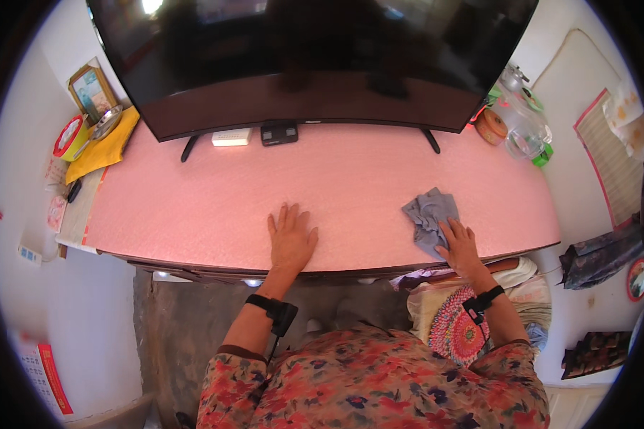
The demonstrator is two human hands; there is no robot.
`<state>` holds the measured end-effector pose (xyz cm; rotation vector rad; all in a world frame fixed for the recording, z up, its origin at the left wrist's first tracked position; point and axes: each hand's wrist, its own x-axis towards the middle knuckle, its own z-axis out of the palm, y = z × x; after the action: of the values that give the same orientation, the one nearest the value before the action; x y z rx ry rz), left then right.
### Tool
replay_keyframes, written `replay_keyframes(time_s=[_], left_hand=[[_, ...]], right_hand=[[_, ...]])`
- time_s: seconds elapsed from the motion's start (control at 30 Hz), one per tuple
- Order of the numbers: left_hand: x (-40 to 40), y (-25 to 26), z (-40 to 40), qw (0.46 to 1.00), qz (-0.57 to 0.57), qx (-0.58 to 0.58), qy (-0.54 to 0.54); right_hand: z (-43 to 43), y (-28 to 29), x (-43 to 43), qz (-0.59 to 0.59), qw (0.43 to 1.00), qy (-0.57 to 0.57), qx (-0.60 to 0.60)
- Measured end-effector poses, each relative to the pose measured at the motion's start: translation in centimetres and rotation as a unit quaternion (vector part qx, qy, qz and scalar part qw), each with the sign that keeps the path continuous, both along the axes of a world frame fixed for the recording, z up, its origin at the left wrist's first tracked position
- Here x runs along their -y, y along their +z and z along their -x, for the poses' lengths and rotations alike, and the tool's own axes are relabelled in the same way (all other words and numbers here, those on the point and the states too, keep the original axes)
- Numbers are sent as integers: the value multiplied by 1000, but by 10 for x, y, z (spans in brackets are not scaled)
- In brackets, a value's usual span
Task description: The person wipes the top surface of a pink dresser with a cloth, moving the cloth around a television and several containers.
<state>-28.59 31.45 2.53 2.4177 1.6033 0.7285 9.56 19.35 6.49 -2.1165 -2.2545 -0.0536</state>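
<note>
My left hand lies palm down with fingers spread on the pink cover of a cabinet top, near its front edge. To the right, my right hand rests on the right edge of a crumpled grey cloth. Its fingers touch the cloth from above; whether they grip it is hidden. Black straps with small devices are round both wrists. A flat television stands behind on two black feet, with a white box and a black box beneath its lower edge.
On the left are a yellow cloth, a metal ladle, a red-rimmed bowl and a framed picture. Back right stand a glass jug and a round orange-brown container. Below the right edge lies a colourful round mat among folded fabrics.
</note>
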Motion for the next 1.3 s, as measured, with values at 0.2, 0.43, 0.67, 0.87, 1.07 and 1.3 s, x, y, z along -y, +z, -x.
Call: replay_keyframes(time_s=[0.2, 0.43, 0.67, 0.87, 1.07, 1.3], left_hand=[[0, 4, -1, 1000, 19, -9, -5], [1, 11, 1, 1000, 26, 1, 1], [2, 7, 0, 1000, 17, 11, 6], [3, 11, -2, 1000, 15, 6, 12], [2, 10, -3, 1000, 8, -6, 10], [0, 3, 1, 1000, -1, -7, 9]], right_hand=[[10, -6, -70, 9, 999, -27, 19], [44, -12, -186, 6, 999, -14, 49], [87, -18, -274, 19, 998, -53, -3], [133, -20, -310, 43, 998, -53, -8], [167, -19, -309, 40, 997, 55, -45], [168, -15, -283, 15, 994, 109, -27]])
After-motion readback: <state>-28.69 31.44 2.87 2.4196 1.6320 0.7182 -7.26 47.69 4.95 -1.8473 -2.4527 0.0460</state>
